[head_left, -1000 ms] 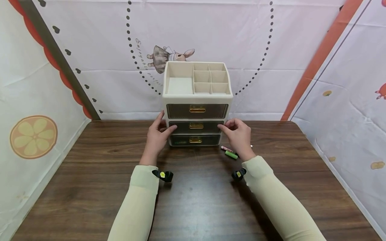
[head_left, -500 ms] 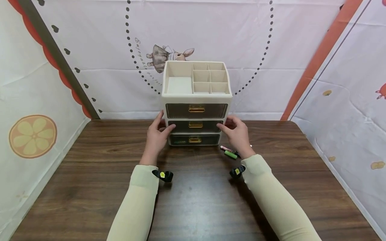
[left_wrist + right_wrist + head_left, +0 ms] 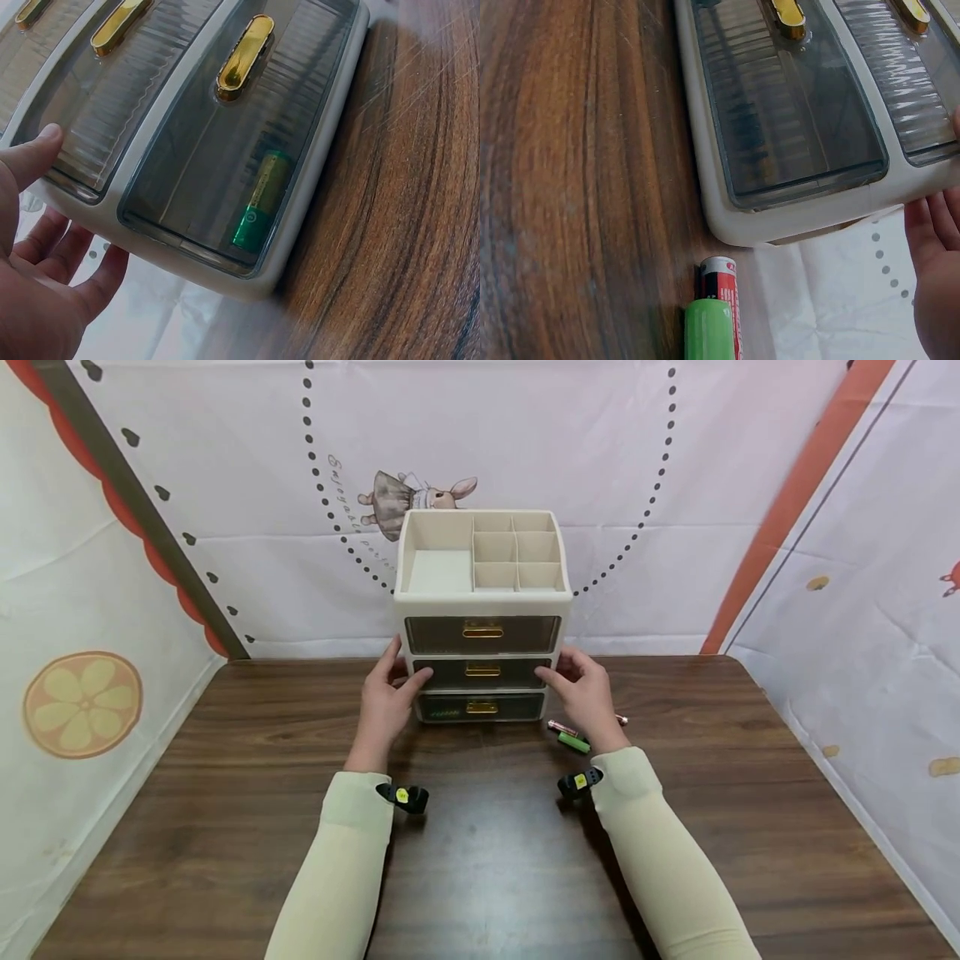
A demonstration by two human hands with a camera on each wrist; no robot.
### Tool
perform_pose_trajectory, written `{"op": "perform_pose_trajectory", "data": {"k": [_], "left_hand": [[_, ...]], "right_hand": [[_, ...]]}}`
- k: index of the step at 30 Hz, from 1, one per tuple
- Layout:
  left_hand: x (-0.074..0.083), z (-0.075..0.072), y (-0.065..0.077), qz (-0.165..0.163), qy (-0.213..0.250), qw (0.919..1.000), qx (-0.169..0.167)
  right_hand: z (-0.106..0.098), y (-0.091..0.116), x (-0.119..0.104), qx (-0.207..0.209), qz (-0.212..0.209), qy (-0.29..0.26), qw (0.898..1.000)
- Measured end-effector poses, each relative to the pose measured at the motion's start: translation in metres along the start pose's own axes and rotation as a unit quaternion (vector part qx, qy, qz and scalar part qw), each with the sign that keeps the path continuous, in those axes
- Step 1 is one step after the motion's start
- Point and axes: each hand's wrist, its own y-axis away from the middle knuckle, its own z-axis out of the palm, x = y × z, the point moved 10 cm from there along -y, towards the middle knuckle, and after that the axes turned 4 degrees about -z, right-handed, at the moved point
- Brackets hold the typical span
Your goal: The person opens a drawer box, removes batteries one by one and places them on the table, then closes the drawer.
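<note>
A cream desktop drawer organizer (image 3: pixel 482 603) stands upright at the back of the table, its three smoky see-through drawers pushed in. My left hand (image 3: pixel 384 702) grips its left side, thumb on the middle drawer's front and fingers around the side wall. Mirroring that, my right hand (image 3: pixel 588 697) holds the right side with its thumb on the same drawer (image 3: pixel 450 674). Through the bottom drawer's front (image 3: pixel 202 172), the left wrist view shows a green and gold battery (image 3: pixel 262 201).
Beside the organizer's right foot lie a red battery (image 3: pixel 721 277) and a green cylinder (image 3: pixel 709 330). Another small object (image 3: pixel 622 720) peeks out beyond my right wrist. A printed cloth (image 3: pixel 615 460) hangs close behind the organizer; the wooden table (image 3: pixel 480 860) extends toward me.
The organizer has shifted slightly left between my hands, and my right hand and forearm have moved left with it. The head view has also shifted a little. Both hands keep their hold.
</note>
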Motion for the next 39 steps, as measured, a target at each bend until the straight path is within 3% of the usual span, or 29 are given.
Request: {"op": "perform_pose_trajectory", "data": {"k": [8,19,27,33,39], "left_hand": [[0.005,0.003,-0.001,0.001,-0.006,1.0,-0.003],[0.014,0.0,0.003,0.038,-0.037,0.9986,-0.003],[0.03,0.001,0.023,0.032,-0.019,0.9992,-0.013],[0.005,-0.006,0.027,0.017,-0.011,0.9993,0.031],[-0.004,-0.015,0.038,-0.005,-0.023,0.9952,0.095]], "right_hand": [[-0.002,-0.001,-0.008,-0.022,-0.022,0.022,0.999],[0.0,0.0,-0.008,-0.031,-0.023,0.021,0.999],[0.002,-0.001,-0.007,-0.034,-0.023,0.01,0.999],[0.001,-0.002,-0.006,-0.039,-0.019,0.012,0.999],[0.001,-0.004,-0.004,-0.041,-0.018,0.011,0.999]]}}
